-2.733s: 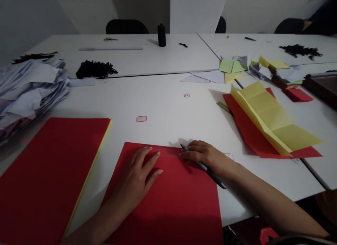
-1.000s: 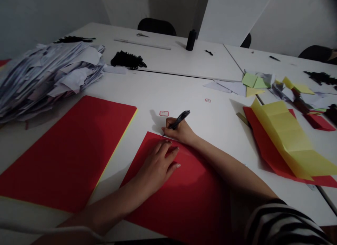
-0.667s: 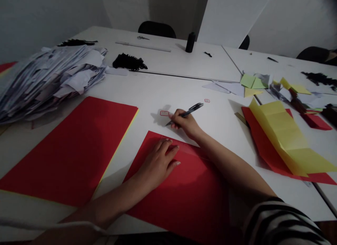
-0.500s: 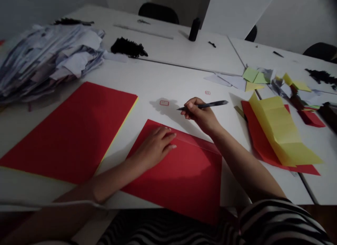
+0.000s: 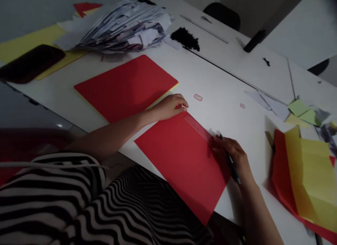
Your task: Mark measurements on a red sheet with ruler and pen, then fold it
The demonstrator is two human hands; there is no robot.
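A sheet of red paper [image 5: 184, 157] lies at a slant on the table's near edge, one corner jutting past it. Along its far edge rests a clear ruler [image 5: 198, 127]. My left hand [image 5: 171, 107] is at the sheet's far left corner, thumb and fingers curled together around the paper there. At the ruler's right end is my right hand [image 5: 235, 155], closed round a dark pen [image 5: 231, 164] that points away from me; its fingertips are by the ruler and the sheet's edge.
Left of the sheet is a red paper stack [image 5: 126, 85] with yellow beneath. Behind it sits a large heap of papers [image 5: 126, 30], with a dark phone-like object [image 5: 31, 64] farther left. Folded yellow paper [image 5: 313, 174] lies on red paper at the right. A black bottle [image 5: 255, 41] stands at the back.
My view has turned to the left. My left hand has moved from the ruler to the sheet's far left corner. My right hand has come down with the pen to the ruler's right end.
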